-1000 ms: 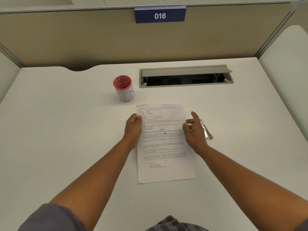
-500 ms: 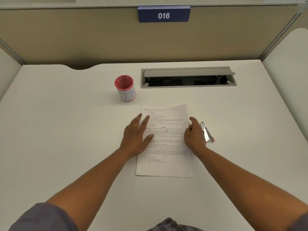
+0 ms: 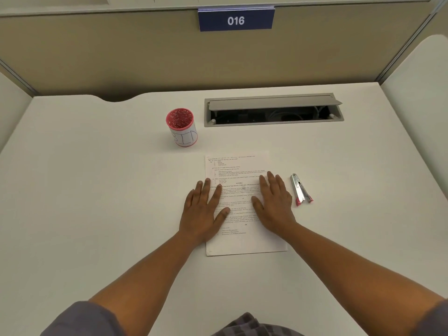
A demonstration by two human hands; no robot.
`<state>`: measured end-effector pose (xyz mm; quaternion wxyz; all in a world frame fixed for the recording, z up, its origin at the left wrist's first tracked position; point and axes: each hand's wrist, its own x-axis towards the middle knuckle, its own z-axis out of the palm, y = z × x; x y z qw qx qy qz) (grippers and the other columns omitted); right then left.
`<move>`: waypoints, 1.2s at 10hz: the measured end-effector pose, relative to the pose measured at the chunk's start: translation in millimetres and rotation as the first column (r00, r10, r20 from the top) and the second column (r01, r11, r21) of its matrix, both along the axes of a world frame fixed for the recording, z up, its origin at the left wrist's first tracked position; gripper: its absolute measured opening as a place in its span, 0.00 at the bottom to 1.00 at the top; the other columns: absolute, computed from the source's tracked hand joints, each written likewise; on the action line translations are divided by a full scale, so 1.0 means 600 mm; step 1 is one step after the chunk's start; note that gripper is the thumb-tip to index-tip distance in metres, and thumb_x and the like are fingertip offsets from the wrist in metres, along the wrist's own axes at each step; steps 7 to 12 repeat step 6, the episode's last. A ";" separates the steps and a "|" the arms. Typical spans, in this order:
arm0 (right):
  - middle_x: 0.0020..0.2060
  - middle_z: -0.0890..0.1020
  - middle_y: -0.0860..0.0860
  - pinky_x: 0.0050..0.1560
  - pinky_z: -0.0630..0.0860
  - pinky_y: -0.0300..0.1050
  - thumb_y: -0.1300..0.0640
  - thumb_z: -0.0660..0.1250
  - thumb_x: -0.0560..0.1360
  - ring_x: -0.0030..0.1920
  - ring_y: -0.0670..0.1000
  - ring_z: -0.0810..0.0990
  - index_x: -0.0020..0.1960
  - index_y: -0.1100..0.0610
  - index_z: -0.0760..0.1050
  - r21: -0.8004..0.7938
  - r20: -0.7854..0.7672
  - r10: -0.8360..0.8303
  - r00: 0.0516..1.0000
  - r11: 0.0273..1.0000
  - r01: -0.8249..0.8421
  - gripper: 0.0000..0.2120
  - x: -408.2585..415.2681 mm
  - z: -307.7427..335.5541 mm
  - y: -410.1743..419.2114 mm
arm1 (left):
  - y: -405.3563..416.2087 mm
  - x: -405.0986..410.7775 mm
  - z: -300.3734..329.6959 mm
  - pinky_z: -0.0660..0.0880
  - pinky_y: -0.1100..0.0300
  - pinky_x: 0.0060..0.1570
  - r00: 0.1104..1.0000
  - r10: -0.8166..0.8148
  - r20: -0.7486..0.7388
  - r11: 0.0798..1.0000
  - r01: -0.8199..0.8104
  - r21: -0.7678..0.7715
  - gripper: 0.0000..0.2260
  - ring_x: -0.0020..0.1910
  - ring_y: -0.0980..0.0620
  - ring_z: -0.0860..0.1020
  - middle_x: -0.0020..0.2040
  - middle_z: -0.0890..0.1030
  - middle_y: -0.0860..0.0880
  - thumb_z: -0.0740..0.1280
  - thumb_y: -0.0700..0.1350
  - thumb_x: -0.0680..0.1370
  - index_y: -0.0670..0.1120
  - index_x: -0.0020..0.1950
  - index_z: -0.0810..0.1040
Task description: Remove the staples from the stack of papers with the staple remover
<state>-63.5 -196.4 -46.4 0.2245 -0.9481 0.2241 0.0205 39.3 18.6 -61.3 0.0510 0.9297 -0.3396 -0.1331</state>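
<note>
A stack of printed white papers (image 3: 240, 170) lies flat in the middle of the white desk (image 3: 97, 202). My left hand (image 3: 204, 209) presses flat on its left edge, fingers straight and spread. My right hand (image 3: 274, 202) lies flat on the right half of the sheets, fingers straight. The staple remover (image 3: 300, 189), silver metal with pink tips, lies on the desk just right of my right hand, untouched. The staples are too small to make out; a faint mark shows at the top left corner of the papers.
A pink mesh cup (image 3: 181, 127) with a white label stands behind and left of the papers. An open grey cable tray (image 3: 274, 110) is set into the desk at the back. Partition walls close off the back and sides.
My left hand let go of the top left corner of the papers and now lies flat on them. My right hand uncurled and flattened onto the sheets, away from the staple remover.
</note>
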 end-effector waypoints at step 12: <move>0.83 0.44 0.49 0.78 0.48 0.57 0.40 0.49 0.84 0.82 0.52 0.40 0.83 0.50 0.47 -0.093 -0.084 0.103 0.991 0.990 -0.110 0.32 -0.006 0.001 0.008 | -0.001 0.004 0.008 0.41 0.48 0.81 1.000 0.003 -0.011 0.997 -0.003 -0.072 0.34 0.84 0.47 0.37 0.84 0.35 0.49 0.45 0.67 0.82 0.57 0.84 0.38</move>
